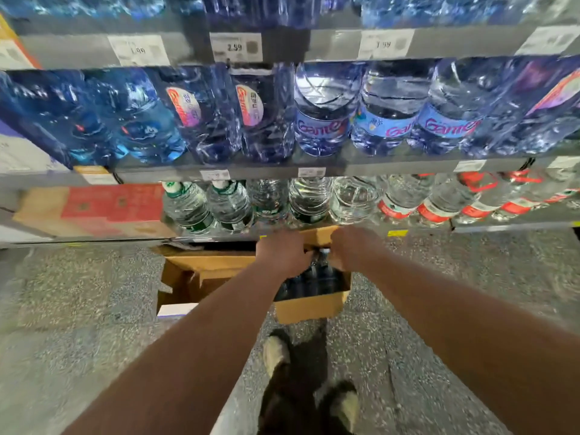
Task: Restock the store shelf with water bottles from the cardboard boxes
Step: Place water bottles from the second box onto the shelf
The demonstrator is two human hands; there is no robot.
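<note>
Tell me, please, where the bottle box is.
Head view, centre: the bottle box sits on the floor, right of the other box, just before the bottom shelf.

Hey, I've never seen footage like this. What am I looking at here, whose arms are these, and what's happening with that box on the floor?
There is no machine here. One camera worn on a person's head looks forward and down, so the two arms are the wearer's own. The left hand and right hand reach down into an open cardboard box on the speckled floor; it holds dark bottles. Both hands meet at a bottle top, but blur hides whether they grip it. Ahead is a store shelf carrying blue bottles, with clear bottles below. The wearer's shoes show at the bottom.
</note>
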